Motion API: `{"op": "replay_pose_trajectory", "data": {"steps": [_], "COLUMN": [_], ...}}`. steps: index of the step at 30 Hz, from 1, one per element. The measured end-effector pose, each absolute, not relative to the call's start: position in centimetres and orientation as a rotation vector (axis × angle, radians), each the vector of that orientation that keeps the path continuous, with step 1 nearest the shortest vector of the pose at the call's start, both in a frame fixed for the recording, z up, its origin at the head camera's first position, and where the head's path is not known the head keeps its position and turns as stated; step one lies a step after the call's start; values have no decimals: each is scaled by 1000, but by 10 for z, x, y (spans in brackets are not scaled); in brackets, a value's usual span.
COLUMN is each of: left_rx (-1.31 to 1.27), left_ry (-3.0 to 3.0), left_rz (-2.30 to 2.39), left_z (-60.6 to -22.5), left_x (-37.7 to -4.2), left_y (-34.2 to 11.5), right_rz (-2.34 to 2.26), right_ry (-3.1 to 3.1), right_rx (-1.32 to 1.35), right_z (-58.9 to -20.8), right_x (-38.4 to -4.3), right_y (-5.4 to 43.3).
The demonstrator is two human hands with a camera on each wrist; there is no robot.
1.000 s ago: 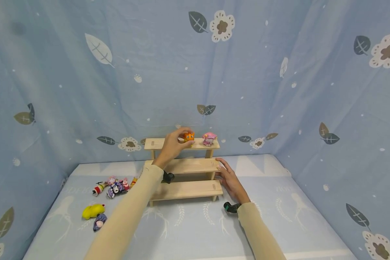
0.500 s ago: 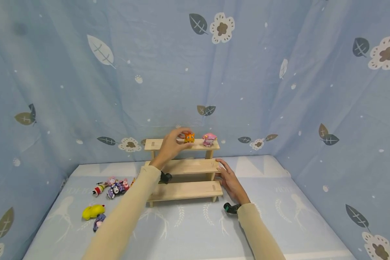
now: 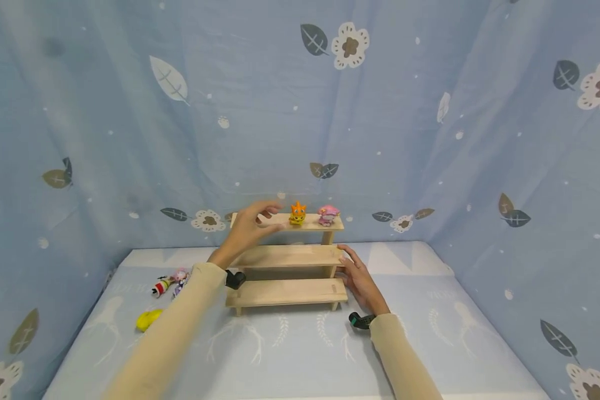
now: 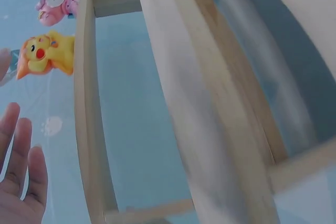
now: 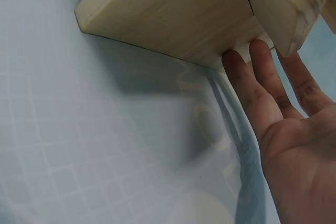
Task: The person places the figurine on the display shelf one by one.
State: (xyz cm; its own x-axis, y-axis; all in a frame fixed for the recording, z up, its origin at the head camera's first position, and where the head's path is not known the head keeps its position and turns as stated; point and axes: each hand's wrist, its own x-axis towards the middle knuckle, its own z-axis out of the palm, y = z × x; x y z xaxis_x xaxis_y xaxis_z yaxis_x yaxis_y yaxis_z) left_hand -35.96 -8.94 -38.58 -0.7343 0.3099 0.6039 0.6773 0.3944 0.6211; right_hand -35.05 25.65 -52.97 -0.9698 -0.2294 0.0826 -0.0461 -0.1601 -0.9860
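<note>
On a pale cloth before a blue curtain [image 3: 260, 139] stands a wooden rack [image 3: 286, 256], an orange-yellow figurine [image 3: 297, 214] on its top board. Left hand [image 3: 250, 226] is near, fingers wide; right hand [image 3: 362, 281] touches the rack with extended fingers.

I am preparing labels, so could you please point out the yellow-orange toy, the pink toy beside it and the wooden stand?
Yellow-orange toy [image 3: 297, 214], head view: middle of its front.
Pink toy [image 3: 327, 215], head view: middle of its front.
Wooden stand [image 3: 290, 256], head view: its middle board.
</note>
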Motion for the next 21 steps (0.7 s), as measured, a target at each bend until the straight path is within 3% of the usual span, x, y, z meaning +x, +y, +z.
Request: {"op": "replay_pose_trajectory", "data": {"steps": [21], "left_rx": [-802], "left_ry": [-2364], "left_rz": [-1120], "left_z": [-418], "left_x": [-307], "left_y": [-163], "right_rz": [-2289], "right_ry": [1946], "right_rx": [-286], "right_z": [-533], "right_x": [-350], "right_y": [255]}}
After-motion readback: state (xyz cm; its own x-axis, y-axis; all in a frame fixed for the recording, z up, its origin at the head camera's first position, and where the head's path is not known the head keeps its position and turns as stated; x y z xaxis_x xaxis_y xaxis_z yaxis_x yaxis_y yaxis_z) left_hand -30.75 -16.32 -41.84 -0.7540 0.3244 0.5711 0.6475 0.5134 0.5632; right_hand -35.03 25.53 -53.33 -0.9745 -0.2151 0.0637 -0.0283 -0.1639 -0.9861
